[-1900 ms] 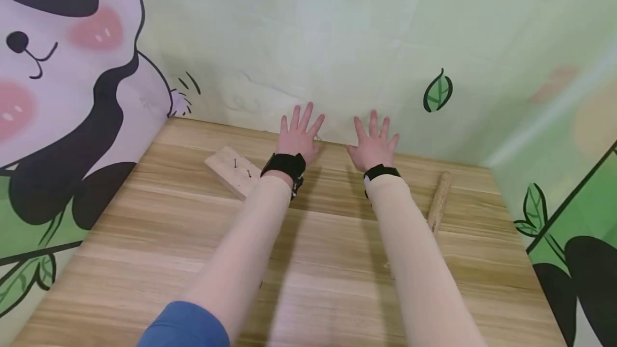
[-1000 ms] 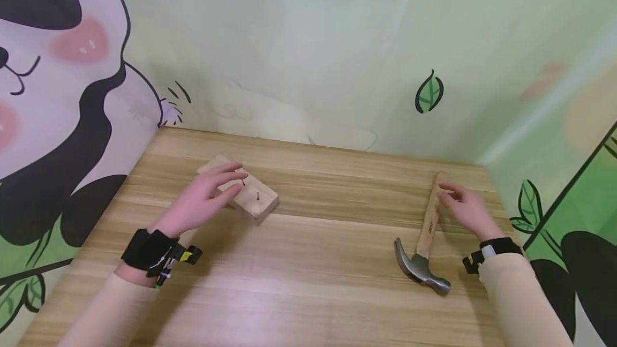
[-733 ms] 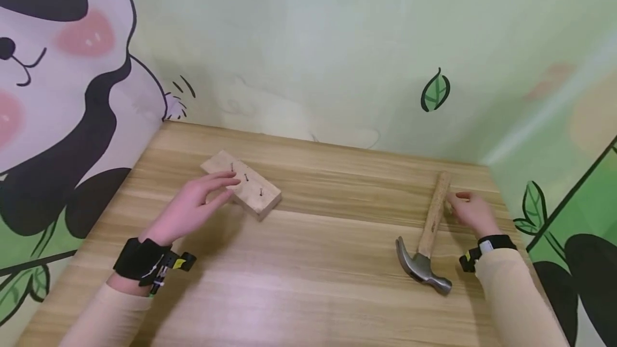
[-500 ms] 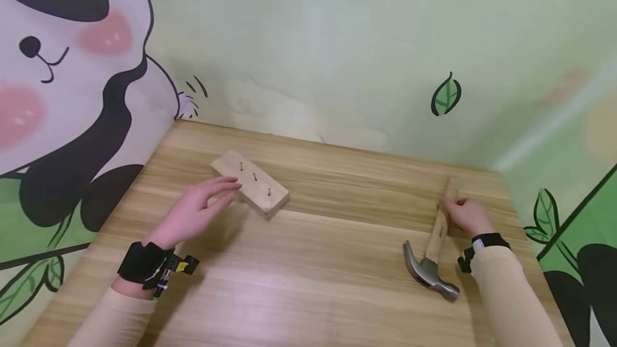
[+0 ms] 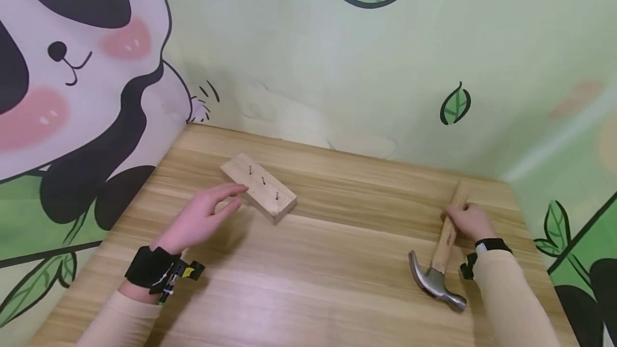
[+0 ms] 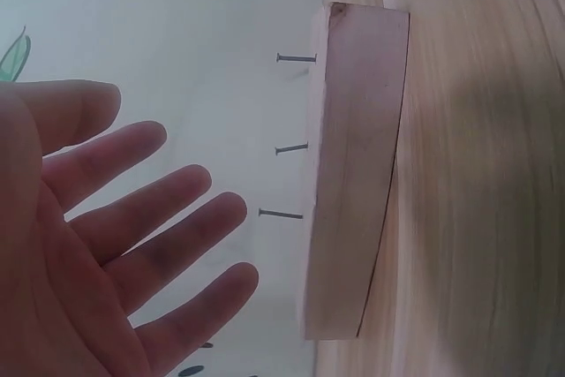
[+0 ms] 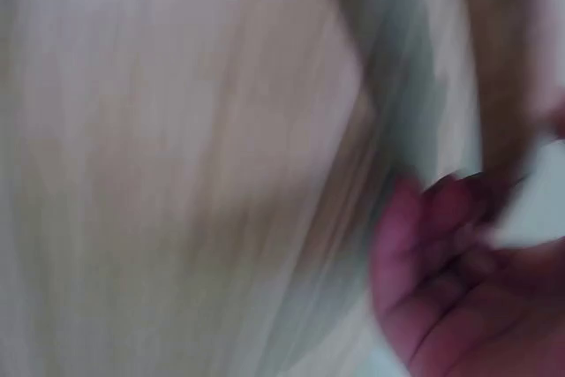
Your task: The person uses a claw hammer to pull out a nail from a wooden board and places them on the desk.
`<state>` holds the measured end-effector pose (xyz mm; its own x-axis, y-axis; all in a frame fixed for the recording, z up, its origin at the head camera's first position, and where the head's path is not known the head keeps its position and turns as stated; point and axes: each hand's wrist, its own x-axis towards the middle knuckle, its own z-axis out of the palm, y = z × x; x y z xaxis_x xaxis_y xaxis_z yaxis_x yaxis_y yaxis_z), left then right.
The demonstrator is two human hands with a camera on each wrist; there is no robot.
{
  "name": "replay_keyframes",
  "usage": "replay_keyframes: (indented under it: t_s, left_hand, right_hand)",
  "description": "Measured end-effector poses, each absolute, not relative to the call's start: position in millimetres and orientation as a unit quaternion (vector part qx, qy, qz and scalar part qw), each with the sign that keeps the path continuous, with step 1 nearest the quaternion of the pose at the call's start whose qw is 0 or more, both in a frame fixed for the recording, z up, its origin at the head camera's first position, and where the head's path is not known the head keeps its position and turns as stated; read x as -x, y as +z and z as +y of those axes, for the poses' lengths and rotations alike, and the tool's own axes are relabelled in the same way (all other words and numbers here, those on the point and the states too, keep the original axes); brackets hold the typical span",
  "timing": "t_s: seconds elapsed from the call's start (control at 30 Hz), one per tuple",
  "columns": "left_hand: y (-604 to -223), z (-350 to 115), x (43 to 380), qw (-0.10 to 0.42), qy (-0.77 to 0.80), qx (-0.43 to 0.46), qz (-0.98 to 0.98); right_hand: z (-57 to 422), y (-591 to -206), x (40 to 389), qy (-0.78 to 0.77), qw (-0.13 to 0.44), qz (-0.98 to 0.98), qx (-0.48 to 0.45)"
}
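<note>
A claw hammer (image 5: 444, 246) with a wooden handle and a grey metal head lies at the right of the table in the head view. My right hand (image 5: 473, 220) holds its handle with thumb and fingers; the right wrist view is blurred, with curled fingers (image 7: 402, 253) by the handle. On the left is a pale wooden block (image 5: 257, 197) with three nails (image 5: 263, 180) standing partway out of its top. My left hand (image 5: 197, 218) hovers beside the block's near-left side, its fingers relaxed. In the left wrist view those fingers (image 6: 177, 253) are spread and hold nothing.
The wood-grain table (image 5: 328, 272) meets a pale green wall (image 5: 299, 58) at the back. A panda and leaves are printed on the walls. Each wrist wears a black strap with a small camera.
Both hands came back from the far edge of the table. The left moved to beside the block; the right reached the hammer and took hold of its handle.
</note>
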<state>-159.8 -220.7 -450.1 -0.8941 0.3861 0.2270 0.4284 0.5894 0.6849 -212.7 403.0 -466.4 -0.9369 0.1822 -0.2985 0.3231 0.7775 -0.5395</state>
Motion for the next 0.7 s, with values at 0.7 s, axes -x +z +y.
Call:
replay_keyframes:
  t_s: [0.7]
  left_hand:
    - [-450, -222, 158, 0.031, -0.404, 0.222, -0.887]
  right_hand:
    - [375, -420, 198, -0.930, 0.175, 0.307, 0.102]
